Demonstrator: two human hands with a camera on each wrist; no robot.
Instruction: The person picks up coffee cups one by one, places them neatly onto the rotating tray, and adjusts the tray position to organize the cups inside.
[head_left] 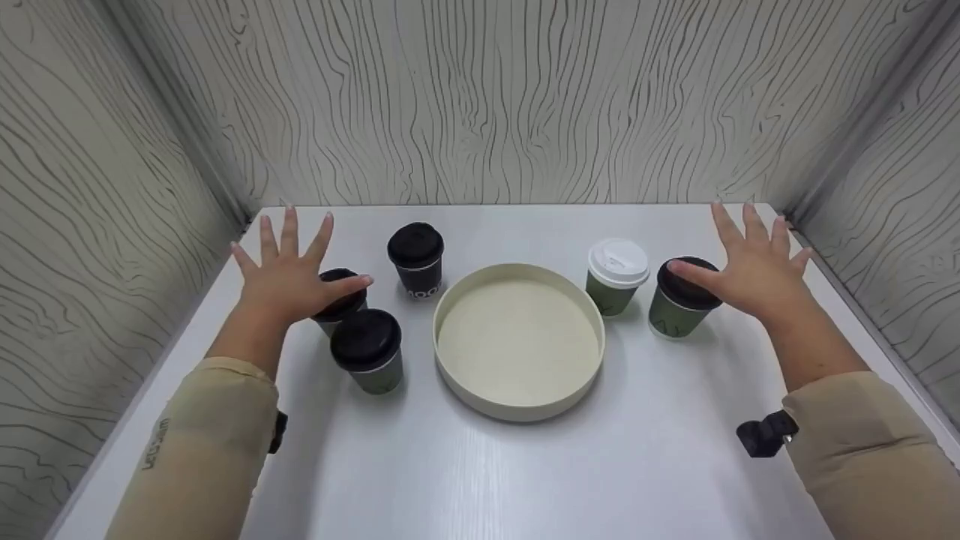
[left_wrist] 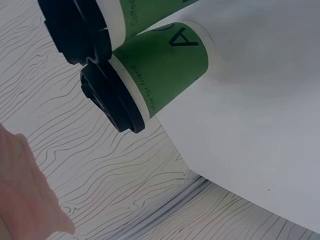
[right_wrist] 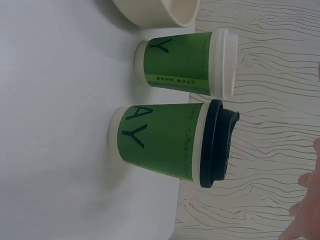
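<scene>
My left hand (head_left: 282,282) is held with fingers spread above the left side of the table, partly hiding a green cup with a black lid (left_wrist: 165,67). Just in front of that cup stands another black-lidded green cup (head_left: 369,351). A dark cup with a black lid (head_left: 417,259) is farther back. On the right, my right hand (head_left: 761,274) has its fingers spread, and its thumb overlaps the lid of a green cup (right_wrist: 157,142) in the head view. Beside this cup is a green cup with a white lid (right_wrist: 177,65). Neither hand holds anything.
A round cream tray (head_left: 519,409) with a low rim sits mid-table between the cups. The white table (head_left: 480,480) is enclosed by wood-grain patterned panels (head_left: 480,97) at the back and both sides.
</scene>
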